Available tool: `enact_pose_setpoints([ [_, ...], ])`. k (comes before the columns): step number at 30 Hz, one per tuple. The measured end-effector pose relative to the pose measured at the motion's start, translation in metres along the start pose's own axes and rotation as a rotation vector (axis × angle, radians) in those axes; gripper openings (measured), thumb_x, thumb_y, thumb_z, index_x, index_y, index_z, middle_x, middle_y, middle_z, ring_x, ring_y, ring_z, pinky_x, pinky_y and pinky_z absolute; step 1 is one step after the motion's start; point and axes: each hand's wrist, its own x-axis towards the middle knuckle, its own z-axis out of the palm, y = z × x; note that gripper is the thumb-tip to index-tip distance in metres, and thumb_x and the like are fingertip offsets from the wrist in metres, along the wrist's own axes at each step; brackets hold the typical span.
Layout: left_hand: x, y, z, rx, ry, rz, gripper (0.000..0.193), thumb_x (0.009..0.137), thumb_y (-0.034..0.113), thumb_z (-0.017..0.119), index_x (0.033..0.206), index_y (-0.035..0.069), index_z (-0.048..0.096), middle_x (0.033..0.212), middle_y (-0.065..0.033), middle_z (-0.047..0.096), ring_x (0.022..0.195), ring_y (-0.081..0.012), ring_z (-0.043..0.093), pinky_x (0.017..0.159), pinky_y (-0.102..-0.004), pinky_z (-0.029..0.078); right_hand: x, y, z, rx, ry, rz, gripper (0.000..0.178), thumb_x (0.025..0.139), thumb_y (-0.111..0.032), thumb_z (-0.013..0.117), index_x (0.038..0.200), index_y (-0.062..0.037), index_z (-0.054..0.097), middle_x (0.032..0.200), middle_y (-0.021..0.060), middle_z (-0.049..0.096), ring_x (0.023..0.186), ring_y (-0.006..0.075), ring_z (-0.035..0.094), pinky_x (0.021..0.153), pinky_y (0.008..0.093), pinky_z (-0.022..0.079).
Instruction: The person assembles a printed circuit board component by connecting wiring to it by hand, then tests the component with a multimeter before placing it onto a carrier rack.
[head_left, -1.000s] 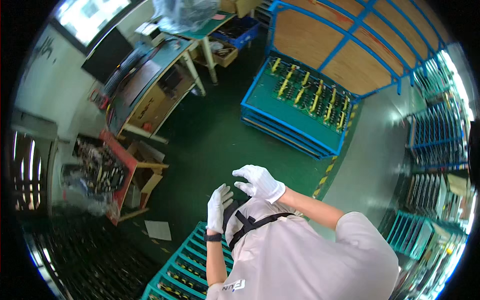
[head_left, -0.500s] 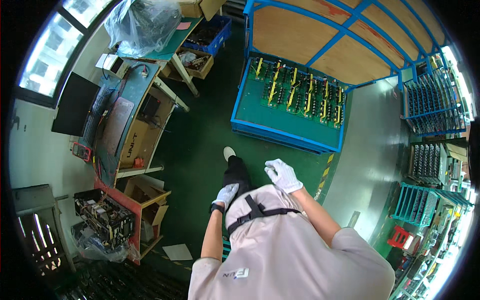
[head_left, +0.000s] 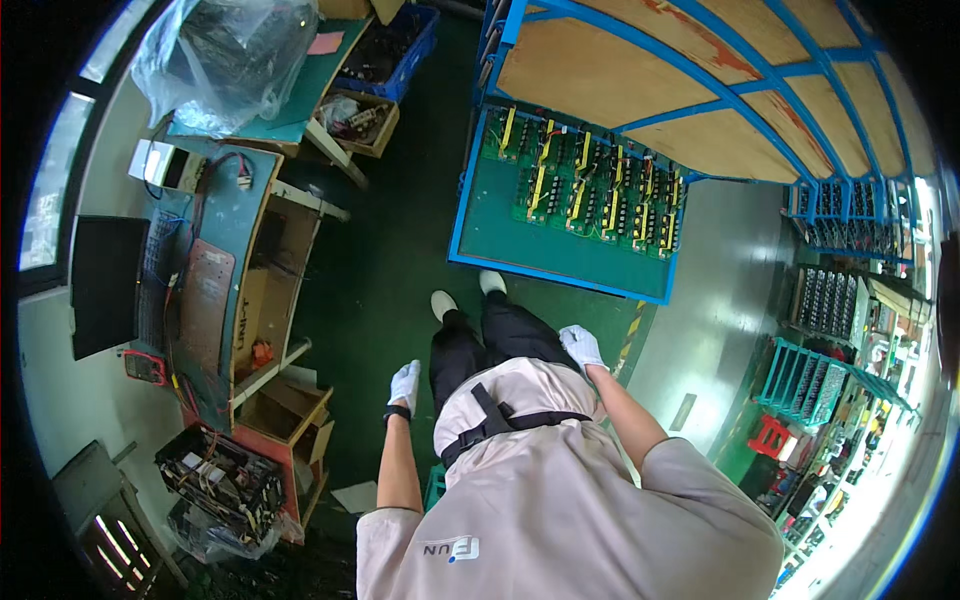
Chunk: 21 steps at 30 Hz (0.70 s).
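Observation:
My left hand (head_left: 404, 388), in a white glove with a dark band at the wrist, hangs beside my left thigh. Its fingers look loosely curled, and nothing shows in them. In a matching white glove, my right hand (head_left: 582, 347) is by my right hip, fingers bent inward with no object visible. Neither hand touches the blue-framed cart (head_left: 560, 257) ahead of me. On the cart's green top lie rows of green circuit boards (head_left: 590, 190) with yellow parts and black components.
A workbench (head_left: 248, 225) with a monitor (head_left: 108, 285), a keyboard and a red meter (head_left: 145, 367) runs along the left. Opened electronic equipment (head_left: 222, 485) sits lower left. At right stand a green rack (head_left: 800, 382), a red bin (head_left: 768, 436) and shelves of boards.
My left hand has moved outward from my thigh. My right hand has dropped from in front of me to my hip. The cart appears closer, and both shoes now show.

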Motion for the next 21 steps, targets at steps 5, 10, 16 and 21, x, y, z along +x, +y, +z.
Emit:
enact_pose_setpoints([
  [5, -0.024, -0.008, 0.006, -0.541, 0.018, -0.481, 0.040, 0.104, 0.038, 0.055, 0.111, 0.001, 0.069, 0.099, -0.0087, 0.071, 0.086, -0.0184, 0.064, 0.076, -0.0359, 0.050, 0.078, -0.001, -0.013, -0.271, -0.160, -0.083, 0.033, 0.094, -0.036, 0.057, 0.098, -0.0066, 0.071, 0.103, 0.0230, 0.071, 0.098, 0.0436, 0.066, 0.084, 0.0513, 0.053],
  [10, -0.044, -0.009, 0.040, -0.654, 0.105, -0.584, 0.030, 0.102, 0.025, 0.058, 0.118, 0.002, 0.069, 0.108, -0.0066, 0.072, 0.095, -0.0178, 0.064, 0.086, -0.0334, 0.050, 0.201, -0.066, -0.027, -0.651, -0.364, -0.323, 0.028, 0.095, -0.032, 0.052, 0.101, -0.0061, 0.063, 0.102, 0.0221, 0.067, 0.097, 0.0420, 0.065, 0.081, 0.0530, 0.054],
  [16, -0.020, 0.081, 0.072, -0.676, 0.127, -0.562, 0.026, 0.101, 0.022, 0.059, 0.112, 0.001, 0.071, 0.110, -0.0079, 0.073, 0.099, -0.0187, 0.066, 0.092, -0.0330, 0.050, 0.364, -0.112, -0.024, -1.079, -0.064, -0.846, 0.025, 0.089, -0.024, 0.058, 0.108, -0.0074, 0.059, 0.092, 0.0092, 0.060, 0.090, 0.0281, 0.063, 0.070, 0.0468, 0.052],
  [21, -0.011, 0.109, 0.096, -0.462, 0.125, -0.442, 0.027, 0.102, 0.020, 0.058, 0.111, -0.001, 0.071, 0.111, -0.0132, 0.074, 0.103, -0.0244, 0.069, 0.095, -0.0351, 0.051, 0.465, -0.112, -0.016, -1.381, -0.078, -1.287, 0.041, 0.090, -0.016, 0.053, 0.129, -0.0058, 0.059, 0.113, 0.0117, 0.060, 0.116, 0.0297, 0.054, 0.101, 0.0463, 0.044],
])
